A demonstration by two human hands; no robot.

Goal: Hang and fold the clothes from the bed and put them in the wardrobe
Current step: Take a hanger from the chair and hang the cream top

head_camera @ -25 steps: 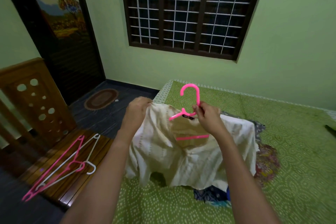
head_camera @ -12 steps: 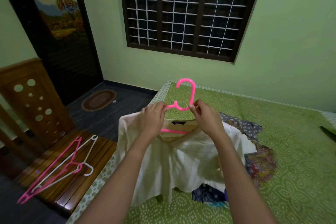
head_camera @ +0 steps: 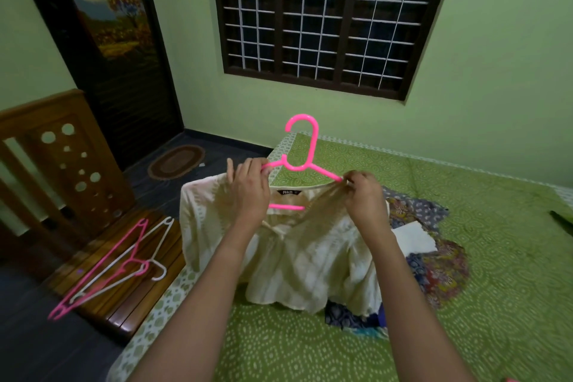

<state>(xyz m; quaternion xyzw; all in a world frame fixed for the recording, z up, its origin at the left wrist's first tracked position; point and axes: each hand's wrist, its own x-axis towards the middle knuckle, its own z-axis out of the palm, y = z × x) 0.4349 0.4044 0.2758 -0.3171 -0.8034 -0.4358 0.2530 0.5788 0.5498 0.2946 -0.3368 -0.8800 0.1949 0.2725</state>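
Surface: a bed point(head_camera: 465, 257) under a green sheet with a white dotted print and a pale border. Room: green walls, a dark-framed window point(head_camera: 325, 18) with a white grille, dark flooring and an oval mat point(head_camera: 176, 161). A wooden bench point(head_camera: 124, 298) beside the bed carries spare hangers point(head_camera: 124, 263), pink and white.

The cream top point(head_camera: 294, 257) is held up over the bed on the pink hanger point(head_camera: 305, 152), with its hem reaching a heap of patterned clothes point(head_camera: 434, 273). The left hand point(head_camera: 249, 192) has its fingers curled round the hanger's left arm. The right hand point(head_camera: 366, 198) pinches the neckline against the tip of the right arm.

Change from 0.5 s ago: the 2 hands were close together at the hanger's neck. They are now spread to its shoulders, and the neckline is drawn wider.

Materials: the hanger is glossy moulded plastic with a round hook and a straight crossbar. The top is thin, creased fabric with faint stripes and a dark label at the collar. The bench is of polished slats.
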